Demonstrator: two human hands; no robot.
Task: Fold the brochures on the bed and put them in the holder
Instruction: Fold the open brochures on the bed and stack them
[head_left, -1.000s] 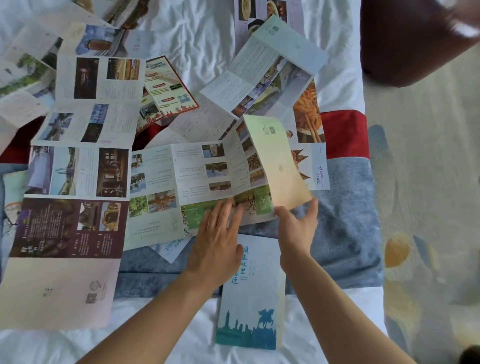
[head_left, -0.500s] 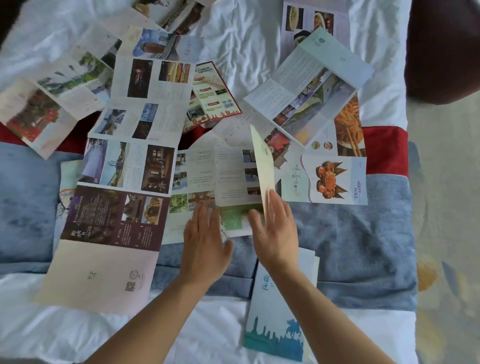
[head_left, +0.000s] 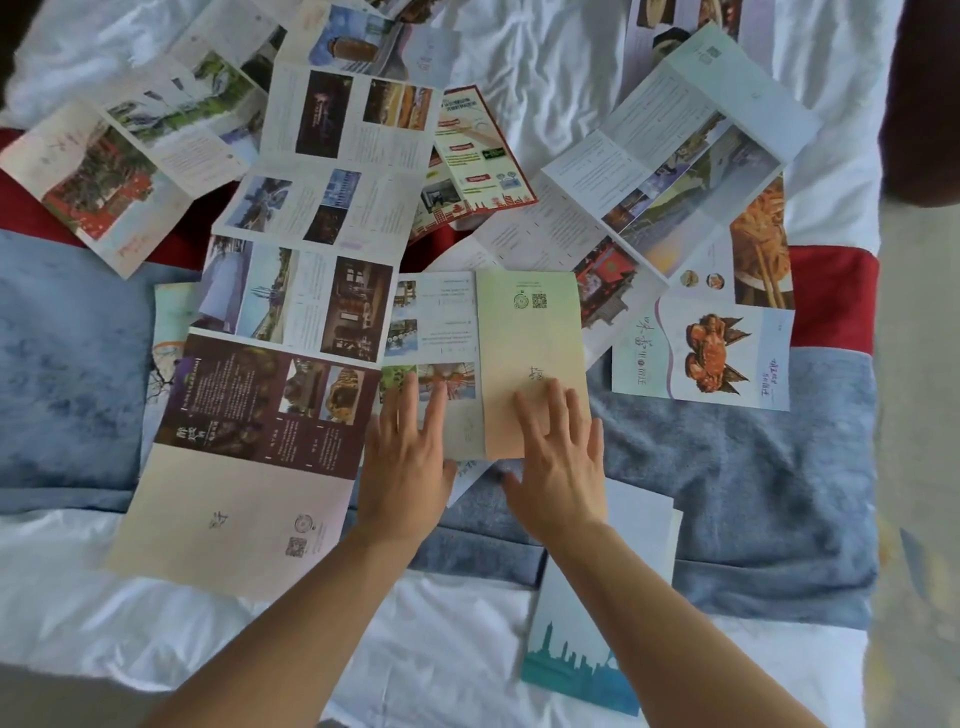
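Observation:
A green-to-peach brochure (head_left: 524, 332) lies in the middle of the bed with its right panel folded flat over the inside pages. My right hand (head_left: 558, 457) presses on that folded panel, fingers spread. Flat on the brochure's left part, beside the fold edge, lies my left hand (head_left: 408, 457). Several unfolded brochures surround it: a dark brown one (head_left: 260, 410), a crab one (head_left: 706, 353), a long photo one (head_left: 322, 197). A folded blue-skyline brochure (head_left: 576, 660) lies under my right forearm. No holder is in view.
The bed has white sheets (head_left: 519, 62) and a blue blanket (head_left: 753, 493) with a red band (head_left: 831, 291). A dark brown object (head_left: 924, 104) stands at the upper right, past the bed's edge. Patterned floor (head_left: 919, 519) runs along the right.
The brochure's right panel, held upright by my right hand, has swung left and now lies flat. My right hand moved onto it. The view shifted so the bed sits further right.

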